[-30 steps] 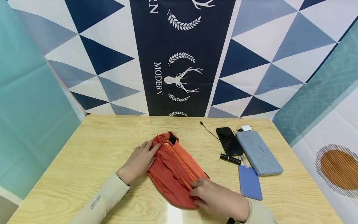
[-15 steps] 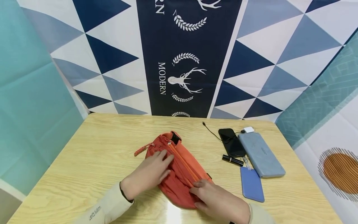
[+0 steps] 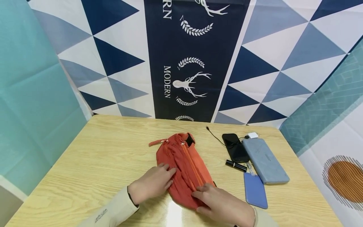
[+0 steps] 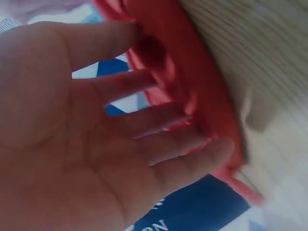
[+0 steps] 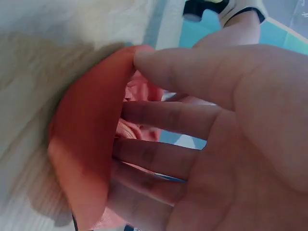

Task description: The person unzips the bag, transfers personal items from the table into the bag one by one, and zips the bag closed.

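A red waist bag [image 3: 177,151] with an orange zipper and an orange strap lies slantwise on the wooden table. Its black buckle [image 3: 189,139] is at the far end, where a braided red zipper pull [image 3: 157,142] sticks out to the left. My left hand [image 3: 153,184] touches the bag's left side with extended fingers [image 4: 173,163], as the left wrist view shows. At the near right end, my right hand [image 3: 222,203] rests on the bag, its thumb and fairly straight fingers [image 5: 159,156] along the fabric. The bag's underside is hidden.
To the right lie a black phone [image 3: 235,148], a white charger plug [image 3: 253,135] with a black cable [image 3: 216,136], a grey-blue wallet [image 3: 265,160], a black lipstick-like tube [image 3: 236,165] and a blue card holder [image 3: 255,190]. A patterned cloth [image 3: 122,63] hangs behind the table.
My left hand has slid from the bag's far left end toward the near side, uncovering the zipper pull. The bag has turned a little, its far end shifting right. My right hand stays at its end.
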A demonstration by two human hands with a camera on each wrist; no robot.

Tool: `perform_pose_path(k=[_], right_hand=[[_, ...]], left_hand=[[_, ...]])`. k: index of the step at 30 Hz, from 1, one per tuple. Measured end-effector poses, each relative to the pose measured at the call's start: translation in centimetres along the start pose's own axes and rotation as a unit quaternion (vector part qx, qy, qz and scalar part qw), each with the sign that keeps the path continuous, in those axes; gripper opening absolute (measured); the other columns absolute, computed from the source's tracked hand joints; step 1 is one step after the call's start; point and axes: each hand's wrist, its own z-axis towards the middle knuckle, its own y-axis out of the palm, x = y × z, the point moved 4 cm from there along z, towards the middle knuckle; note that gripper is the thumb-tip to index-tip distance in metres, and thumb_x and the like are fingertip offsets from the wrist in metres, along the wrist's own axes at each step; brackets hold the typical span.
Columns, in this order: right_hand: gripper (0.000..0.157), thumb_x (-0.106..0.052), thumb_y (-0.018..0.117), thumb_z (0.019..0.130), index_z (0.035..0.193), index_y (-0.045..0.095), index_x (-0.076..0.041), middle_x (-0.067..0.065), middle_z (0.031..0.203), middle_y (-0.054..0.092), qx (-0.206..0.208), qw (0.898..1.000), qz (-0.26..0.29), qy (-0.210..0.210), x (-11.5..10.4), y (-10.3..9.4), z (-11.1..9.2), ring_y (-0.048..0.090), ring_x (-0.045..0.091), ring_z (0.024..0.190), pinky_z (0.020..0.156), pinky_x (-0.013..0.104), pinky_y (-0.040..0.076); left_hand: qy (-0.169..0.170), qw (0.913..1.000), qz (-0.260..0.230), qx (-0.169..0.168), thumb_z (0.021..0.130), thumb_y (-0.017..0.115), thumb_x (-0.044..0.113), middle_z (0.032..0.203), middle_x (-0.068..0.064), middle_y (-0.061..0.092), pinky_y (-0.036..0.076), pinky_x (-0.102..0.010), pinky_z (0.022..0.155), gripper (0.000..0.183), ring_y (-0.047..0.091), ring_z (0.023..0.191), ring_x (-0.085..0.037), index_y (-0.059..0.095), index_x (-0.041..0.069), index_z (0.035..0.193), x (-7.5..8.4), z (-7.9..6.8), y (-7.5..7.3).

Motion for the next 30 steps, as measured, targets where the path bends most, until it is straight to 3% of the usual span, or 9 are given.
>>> perform_pose_path(k=[4,9,15,18,22,25,30], right_hand=[[0.036,-0.042,0.062,0.097,0.125,0.065,-0.019,-0.011,0.104,0.06,-0.023,0.999,0.012,-0.039,-1.0,0.6,0.1,0.051,0.004,0.091,0.074,0.028,0.049],[0.04,-0.047,0.052,0.101,0.123,0.065,-0.017,-0.007,0.11,0.064,-0.001,0.992,-0.021,-0.121,-2.2,1.3,0.4,0.051,0.004,0.092,0.074,0.022,0.049],[0.038,-0.044,0.052,0.102,0.129,0.063,-0.018,-0.011,0.116,0.063,0.004,0.992,0.087,-0.092,-1.2,0.5,0.3,0.056,0.001,0.101,0.081,0.026,0.052],[0.034,-0.036,0.054,0.103,0.128,0.064,-0.017,-0.01,0.116,0.064,0.043,0.989,0.116,-0.081,0.0,-0.6,0.3,0.059,0.003,0.102,0.083,0.028,0.053],[0.033,-0.026,0.058,0.102,0.129,0.063,-0.009,-0.001,0.12,0.066,0.126,0.986,0.098,-0.049,2.3,-2.2,0.1,0.061,0.014,0.111,0.091,0.037,0.052],[0.034,-0.02,0.062,0.099,0.13,0.062,-0.005,0.008,0.127,0.064,0.194,0.98,0.044,-0.019,4.4,-3.1,0.2,0.058,0.025,0.12,0.097,0.045,0.049],[0.046,-0.012,0.07,0.092,0.135,0.057,-0.002,0.019,0.138,0.055,0.283,0.955,-0.082,0.02,7.7,-3.6,0.7,0.048,0.036,0.13,0.101,0.052,0.044]], left_hand=[[-0.006,0.9996,-0.021,0.015,0.104,0.049,0.023,0.117,-0.012,0.067,0.054,-0.045,0.087,0.029,0.06,0.115,-0.03,0.065,0.007,0.122,-0.6,0.4,0.1],[-0.015,0.9997,-0.01,0.019,0.103,0.047,0.046,0.118,-0.013,0.066,0.048,-0.053,0.093,0.048,0.057,0.12,-0.033,0.064,0.007,0.124,-0.7,0.6,0.3],[-0.016,0.9992,0.037,0.004,0.092,0.065,0.051,0.13,-0.014,0.06,0.041,-0.06,0.1,0.057,0.05,0.13,-0.037,0.061,0.01,0.131,-0.6,0.7,1.0],[-0.007,0.9993,0.036,0.004,0.09,0.069,0.049,0.134,-0.014,0.059,0.039,-0.062,0.101,0.056,0.048,0.133,-0.035,0.061,0.011,0.131,-0.9,0.8,1.3],[0.006,0.9997,0.022,-0.009,0.09,0.071,0.045,0.139,-0.015,0.056,0.038,-0.063,0.103,0.057,0.045,0.136,-0.035,0.06,0.011,0.134,-1.4,0.9,1.2],[0.019,0.9997,0.007,-0.017,0.089,0.073,0.041,0.141,-0.015,0.055,0.039,-0.062,0.102,0.057,0.044,0.137,-0.034,0.061,0.01,0.135,-1.8,0.9,0.9],[0.06,0.9975,-0.03,-0.024,0.089,0.075,0.034,0.143,-0.015,0.054,0.042,-0.054,0.103,0.054,0.042,0.139,-0.032,0.061,0.01,0.135,-2.6,1.0,0.8]])
